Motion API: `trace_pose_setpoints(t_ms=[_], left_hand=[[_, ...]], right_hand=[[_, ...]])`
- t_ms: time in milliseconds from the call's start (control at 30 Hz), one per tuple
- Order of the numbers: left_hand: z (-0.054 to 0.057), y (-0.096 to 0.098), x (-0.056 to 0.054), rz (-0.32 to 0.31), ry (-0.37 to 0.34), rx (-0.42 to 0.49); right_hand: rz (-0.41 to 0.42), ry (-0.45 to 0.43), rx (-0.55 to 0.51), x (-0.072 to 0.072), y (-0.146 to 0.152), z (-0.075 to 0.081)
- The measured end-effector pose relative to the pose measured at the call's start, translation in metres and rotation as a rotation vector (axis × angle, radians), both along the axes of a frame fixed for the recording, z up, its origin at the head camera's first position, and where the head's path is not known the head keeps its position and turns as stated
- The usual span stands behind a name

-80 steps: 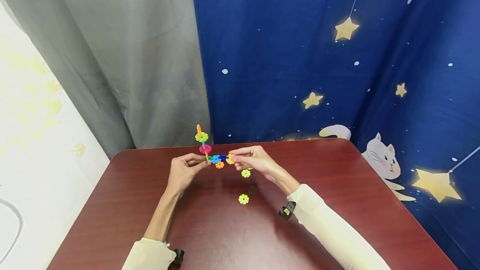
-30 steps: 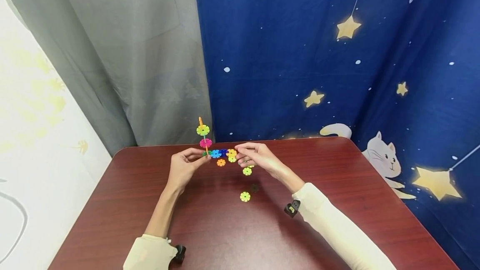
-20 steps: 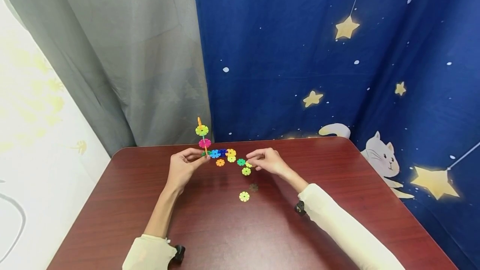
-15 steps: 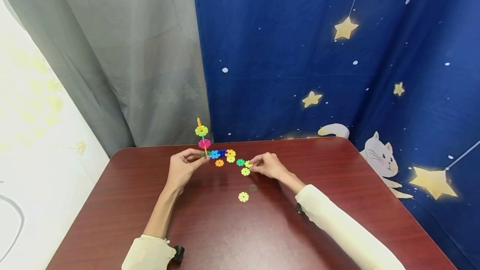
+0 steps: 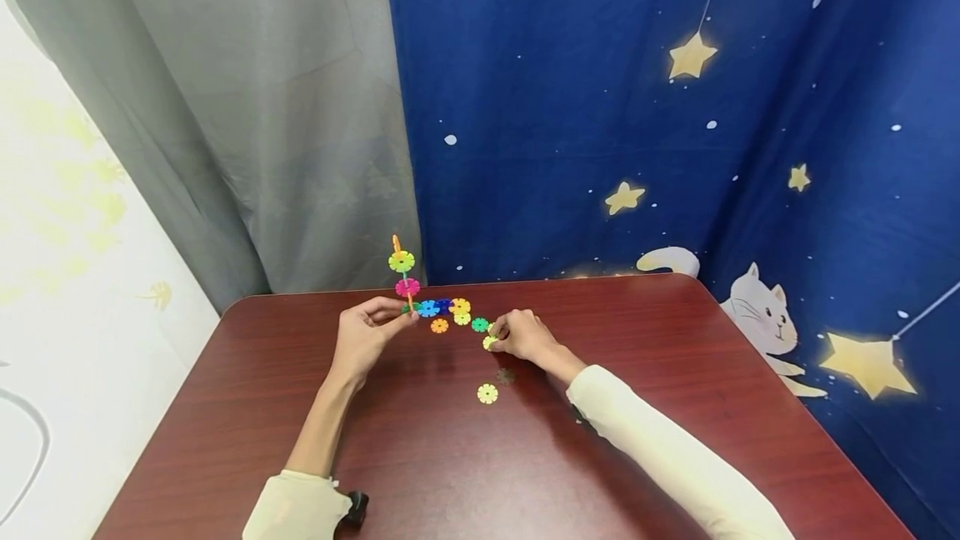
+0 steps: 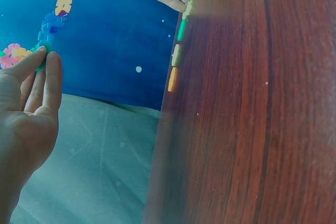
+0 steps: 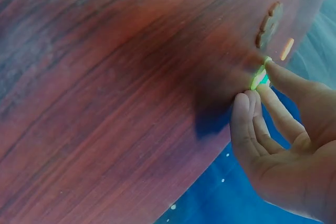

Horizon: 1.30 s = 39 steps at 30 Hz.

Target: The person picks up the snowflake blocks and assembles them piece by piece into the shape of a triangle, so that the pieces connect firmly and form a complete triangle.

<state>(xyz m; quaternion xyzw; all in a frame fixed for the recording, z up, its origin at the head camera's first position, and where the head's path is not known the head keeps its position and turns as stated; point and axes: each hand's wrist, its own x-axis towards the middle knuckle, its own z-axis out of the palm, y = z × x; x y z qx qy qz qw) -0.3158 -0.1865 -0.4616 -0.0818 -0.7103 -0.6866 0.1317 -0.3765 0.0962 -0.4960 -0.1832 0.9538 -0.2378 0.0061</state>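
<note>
My left hand pinches the green disc of a chain of notched flower-shaped plastic discs, held up over the table. From that disc, one arm of the chain rises through a pink disc and a lime disc to an orange one. Its other arm runs right through a light blue disc and dark blue to a yellow-orange disc. Lower and to the right, my right hand has thumb and fingertip on a yellow-green disc at the tabletop, partly covering it.
Loose discs lie on the brown table: orange, pale yellow, green, yellow-green and a see-through grey one. A grey curtain and a blue starry curtain hang behind the far edge.
My right hand has let go of the yellow-orange disc at the chain's end, moved right and down, and taken a yellow-green disc. My left hand keeps its pinch, slightly higher than at first.
</note>
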Motion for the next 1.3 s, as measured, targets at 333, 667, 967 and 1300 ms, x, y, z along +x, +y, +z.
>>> trace_pose_setpoints(t_ms=[333, 667, 967, 1300], left_hand=[[0.002, 0.002, 0.002, -0.002, 0.0, 0.007], [0.0, 0.001, 0.001, -0.009, 0.004, 0.009], [0.001, 0.002, 0.001, -0.002, 0.0, 0.014], [0.001, 0.003, 0.001, -0.005, -0.008, 0.015]], right_hand=[[-0.003, -0.056, -0.026, 0.004, 0.0, 0.002], [0.057, -0.198, -0.03, 0.01, 0.003, 0.009], [0.128, -0.2, -0.296, 0.007, 0.013, 0.008], [0.154, -0.231, -0.485, 0.007, 0.01, 0.03]])
